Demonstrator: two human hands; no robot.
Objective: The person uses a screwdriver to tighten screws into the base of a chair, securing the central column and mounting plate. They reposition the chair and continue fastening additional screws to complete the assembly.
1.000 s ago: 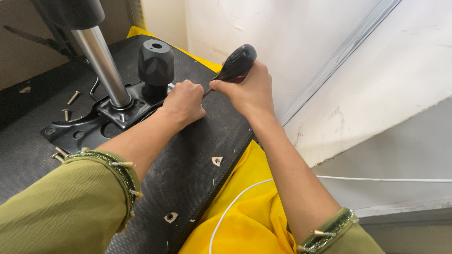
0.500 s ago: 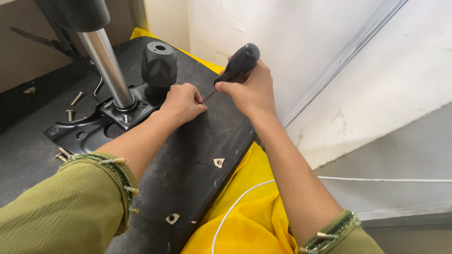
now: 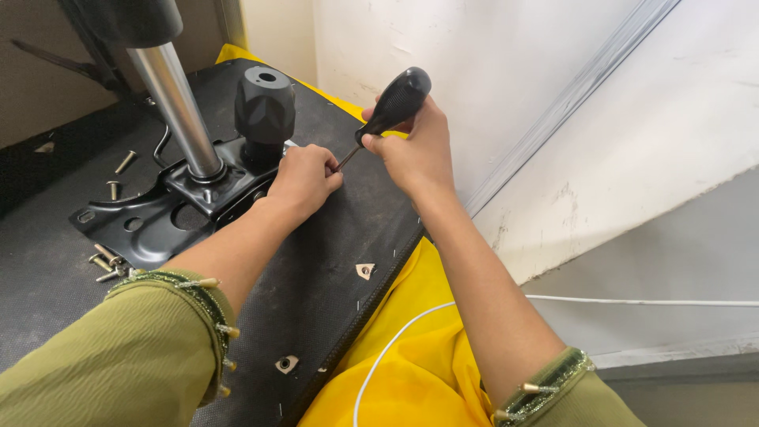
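Right hand [image 3: 415, 154] grip closed on black-handled screwdriver [image 3: 391, 107]; left hand [image 3: 304, 178] grip pinched at its tip, contents hidden. Steep shaft angle could make the tip slip off the black mounting plate [image 3: 170, 217] into fingers.

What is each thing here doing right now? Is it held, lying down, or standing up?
Screwdriver: held tilted in the right hand, tip down by the left hand.
Left hand: closed, resting on the black board at the screwdriver's tip.
Metal plate: lying flat on the board.
Silver post: standing up from the plate.
Black knob: upright beside the post.
Loose screws: lying scattered.
White cord: lying across yellow cloth.
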